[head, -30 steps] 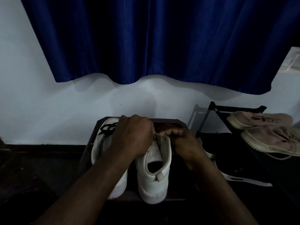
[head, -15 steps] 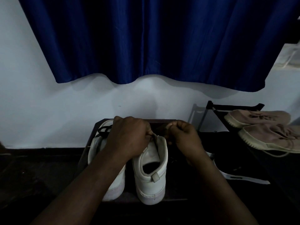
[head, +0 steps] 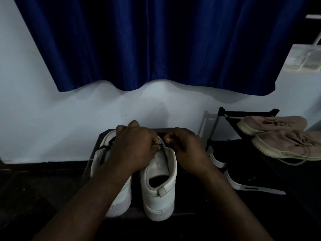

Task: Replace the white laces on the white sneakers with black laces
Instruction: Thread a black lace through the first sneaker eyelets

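Observation:
Two white sneakers stand side by side on a dark low stand (head: pixel 90 164), heels toward me. The left sneaker (head: pixel 104 153) carries a black lace (head: pixel 106 145) across its front. Over the right sneaker (head: pixel 159 181) both hands work at the tongue. My left hand (head: pixel 133 146) has its fingers curled and pinches a black lace end (head: pixel 160 145) at the top of the tongue. My right hand (head: pixel 185 146) is curled too, thumb and fingers pinched together just right of that lace. The front of the right sneaker is hidden behind my hands.
A blue curtain (head: pixel 156 40) hangs on the pale wall behind. To the right a black shoe rack (head: pixel 224 113) holds a pair of beige sneakers (head: pixel 284 140). White strips (head: pixel 251 187) lie on the dark surface beside the right sneaker.
Both hands have shifted slightly away from me along the right sneaker, and the right hand has closed in toward the left at the tongue.

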The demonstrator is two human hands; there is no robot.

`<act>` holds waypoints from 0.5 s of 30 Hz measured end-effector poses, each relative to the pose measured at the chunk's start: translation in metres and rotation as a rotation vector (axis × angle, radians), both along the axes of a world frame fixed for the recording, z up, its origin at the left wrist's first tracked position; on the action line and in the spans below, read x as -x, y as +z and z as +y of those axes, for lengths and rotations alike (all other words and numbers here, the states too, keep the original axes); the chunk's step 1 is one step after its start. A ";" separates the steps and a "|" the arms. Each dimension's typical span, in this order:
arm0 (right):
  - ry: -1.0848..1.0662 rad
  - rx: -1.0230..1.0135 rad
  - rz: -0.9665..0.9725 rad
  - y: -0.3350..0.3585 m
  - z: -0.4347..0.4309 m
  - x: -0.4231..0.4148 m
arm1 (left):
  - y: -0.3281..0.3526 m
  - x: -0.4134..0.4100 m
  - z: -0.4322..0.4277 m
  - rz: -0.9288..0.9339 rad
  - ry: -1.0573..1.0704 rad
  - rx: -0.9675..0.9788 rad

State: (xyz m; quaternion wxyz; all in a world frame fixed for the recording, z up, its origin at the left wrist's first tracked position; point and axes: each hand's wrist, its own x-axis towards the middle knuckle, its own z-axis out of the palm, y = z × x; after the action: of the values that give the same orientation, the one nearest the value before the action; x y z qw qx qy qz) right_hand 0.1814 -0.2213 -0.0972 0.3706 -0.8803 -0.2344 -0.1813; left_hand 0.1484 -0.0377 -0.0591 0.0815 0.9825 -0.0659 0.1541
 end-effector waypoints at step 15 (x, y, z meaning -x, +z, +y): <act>0.215 -0.786 0.764 0.009 -0.011 0.005 | -0.004 0.000 0.002 0.013 0.014 -0.021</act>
State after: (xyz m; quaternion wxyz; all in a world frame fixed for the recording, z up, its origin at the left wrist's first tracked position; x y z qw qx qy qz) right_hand 0.1759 -0.2322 -0.0887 0.7460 -0.6501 -0.0866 0.1157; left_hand 0.1485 -0.0361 -0.0627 0.0702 0.9847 -0.0600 0.1478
